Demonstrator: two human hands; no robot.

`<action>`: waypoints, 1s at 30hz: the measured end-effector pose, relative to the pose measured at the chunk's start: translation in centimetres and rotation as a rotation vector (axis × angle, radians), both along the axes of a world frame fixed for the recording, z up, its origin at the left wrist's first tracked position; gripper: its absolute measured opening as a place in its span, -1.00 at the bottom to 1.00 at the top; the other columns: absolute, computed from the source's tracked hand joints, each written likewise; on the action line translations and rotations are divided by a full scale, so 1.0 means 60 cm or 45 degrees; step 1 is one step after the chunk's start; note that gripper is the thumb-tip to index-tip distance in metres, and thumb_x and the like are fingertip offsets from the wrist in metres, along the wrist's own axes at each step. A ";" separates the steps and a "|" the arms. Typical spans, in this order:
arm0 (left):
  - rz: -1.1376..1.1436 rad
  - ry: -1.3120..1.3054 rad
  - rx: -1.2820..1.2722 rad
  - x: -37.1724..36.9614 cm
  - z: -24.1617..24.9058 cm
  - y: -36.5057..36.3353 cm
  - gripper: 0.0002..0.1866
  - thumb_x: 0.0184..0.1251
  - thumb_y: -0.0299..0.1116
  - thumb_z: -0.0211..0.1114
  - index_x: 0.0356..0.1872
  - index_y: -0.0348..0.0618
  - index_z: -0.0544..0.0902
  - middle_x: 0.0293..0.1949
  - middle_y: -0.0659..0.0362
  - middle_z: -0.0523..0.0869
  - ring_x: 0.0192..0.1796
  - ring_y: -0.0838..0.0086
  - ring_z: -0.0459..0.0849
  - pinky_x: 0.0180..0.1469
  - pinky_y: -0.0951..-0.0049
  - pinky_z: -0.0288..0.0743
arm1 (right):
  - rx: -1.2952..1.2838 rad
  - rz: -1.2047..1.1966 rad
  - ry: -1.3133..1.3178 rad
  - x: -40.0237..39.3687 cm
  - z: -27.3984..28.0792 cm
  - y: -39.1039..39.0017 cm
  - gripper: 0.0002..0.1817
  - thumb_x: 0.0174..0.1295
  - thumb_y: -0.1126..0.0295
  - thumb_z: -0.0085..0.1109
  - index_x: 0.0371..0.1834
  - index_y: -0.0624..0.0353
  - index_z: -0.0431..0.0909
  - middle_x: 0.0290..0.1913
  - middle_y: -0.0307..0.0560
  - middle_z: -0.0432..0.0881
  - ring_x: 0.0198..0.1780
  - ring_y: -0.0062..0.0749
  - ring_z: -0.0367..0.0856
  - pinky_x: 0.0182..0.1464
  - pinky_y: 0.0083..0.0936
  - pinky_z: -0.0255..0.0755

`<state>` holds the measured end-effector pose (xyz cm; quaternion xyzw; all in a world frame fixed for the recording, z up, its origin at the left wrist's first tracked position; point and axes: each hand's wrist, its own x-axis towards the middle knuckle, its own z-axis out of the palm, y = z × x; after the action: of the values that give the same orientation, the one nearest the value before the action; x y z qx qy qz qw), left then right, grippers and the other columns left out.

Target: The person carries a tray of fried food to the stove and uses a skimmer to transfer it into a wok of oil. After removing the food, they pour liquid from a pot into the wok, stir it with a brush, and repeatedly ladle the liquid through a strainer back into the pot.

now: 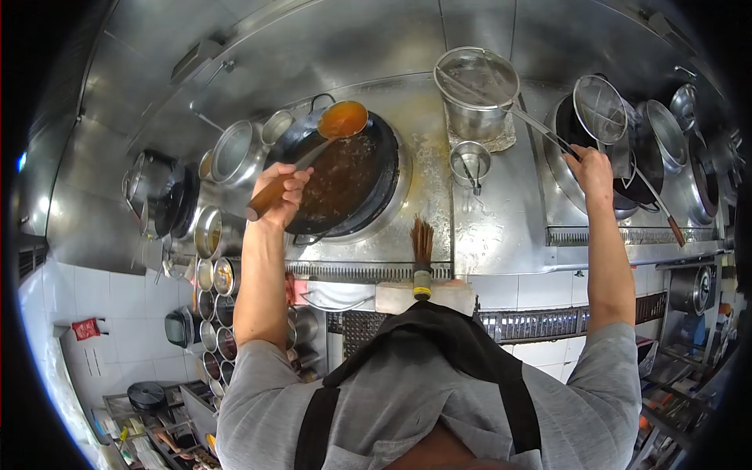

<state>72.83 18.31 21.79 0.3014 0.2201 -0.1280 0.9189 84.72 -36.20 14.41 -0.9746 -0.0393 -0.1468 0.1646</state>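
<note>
My left hand [280, 193] is wrapped round the wooden handle of a ladle [343, 120]. Orange-brown liquid fills the ladle's bowl, which is over the far rim of a black wok [395, 153]. Dark brown liquid [337, 184] covers the wok's bottom. At the right, my right hand [589, 171] is closed on the long handle of a wire mesh strainer [478, 56]. The strainer's round mesh lies over the mouth of a metal pot [474, 119] at the back of the stove.
A small metal pot [471, 163] with utensils stands before the larger one. A bamboo brush [421, 243] lies at the stove's front edge. Another strainer [600, 110] and a dark pan [646, 176] are at the right. Metal bowls [233, 153] and several seasoning containers line the left.
</note>
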 end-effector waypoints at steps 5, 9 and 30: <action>-0.131 -0.070 -0.073 0.070 0.025 -0.024 -0.50 0.26 -0.47 0.02 0.06 -0.77 0.16 -0.42 0.03 0.44 -0.57 0.49 0.51 -0.68 0.63 0.43 | 0.055 -0.056 0.037 -0.006 0.009 0.008 -0.65 0.04 0.21 0.34 -0.11 0.10 0.69 -0.20 0.13 0.66 -0.11 0.01 0.61 -0.05 -0.20 0.48; -0.198 -0.115 0.001 0.121 0.048 -0.081 -0.59 0.17 -0.52 0.12 -0.06 -0.66 0.25 -0.45 0.10 0.44 -0.59 0.62 0.48 -0.69 0.75 0.40 | 0.031 -0.032 -0.021 -0.005 0.002 0.005 -0.65 0.03 0.22 0.35 -0.12 0.11 0.69 -0.23 0.13 0.66 -0.12 0.00 0.63 -0.06 -0.19 0.48; -0.346 -0.594 2.587 0.227 -0.004 -0.277 -0.39 -0.25 -0.33 0.34 0.00 -0.33 0.61 -0.32 -0.13 0.72 -0.20 0.20 0.73 -0.04 0.42 0.53 | -0.001 -0.053 0.019 -0.036 0.001 0.042 -0.65 0.06 0.19 0.32 -0.12 0.13 0.68 -0.23 0.11 0.66 -0.15 -0.01 0.63 -0.10 -0.21 0.49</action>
<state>86.46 1.71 21.56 0.9698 0.0060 0.0759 0.2316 82.59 -33.66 14.44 -0.9763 -0.0179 -0.1428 0.1614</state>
